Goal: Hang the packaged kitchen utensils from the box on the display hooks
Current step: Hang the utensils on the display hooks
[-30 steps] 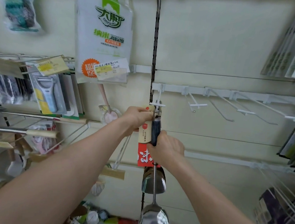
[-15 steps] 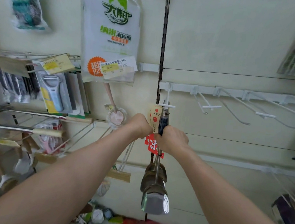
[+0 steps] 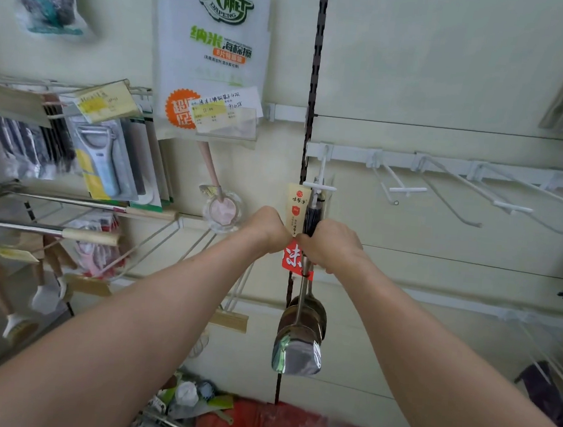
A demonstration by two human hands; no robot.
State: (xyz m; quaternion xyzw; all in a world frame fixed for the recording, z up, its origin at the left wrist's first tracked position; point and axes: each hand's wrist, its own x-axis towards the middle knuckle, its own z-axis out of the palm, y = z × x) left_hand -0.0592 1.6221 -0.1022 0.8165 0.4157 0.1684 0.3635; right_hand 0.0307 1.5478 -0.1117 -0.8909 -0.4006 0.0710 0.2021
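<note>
A steel spatula (image 3: 297, 351) with a dark handle and a tan-and-red card tag (image 3: 296, 211) hangs at the leftmost white display hook (image 3: 319, 186). More steel utensils hang behind it on the same hook. My left hand (image 3: 265, 229) pinches the card tag from the left. My right hand (image 3: 333, 247) grips the dark handle just below the hook's tip. Both hands touch each other at the tag. The box (image 3: 290, 426) of utensils shows as red at the bottom edge.
Bare white hooks (image 3: 406, 189) stick out along the rail to the right. Left racks hold packaged peelers (image 3: 99, 155), long wooden-handled tools (image 3: 70, 232) and brushes. A large sponge pack (image 3: 212, 53) hangs above. A black slotted upright (image 3: 316, 64) runs down the wall.
Both hands have drawn closer together on the tag and handle. The spatula blade has swung up and now hangs level with the utensils behind it.
</note>
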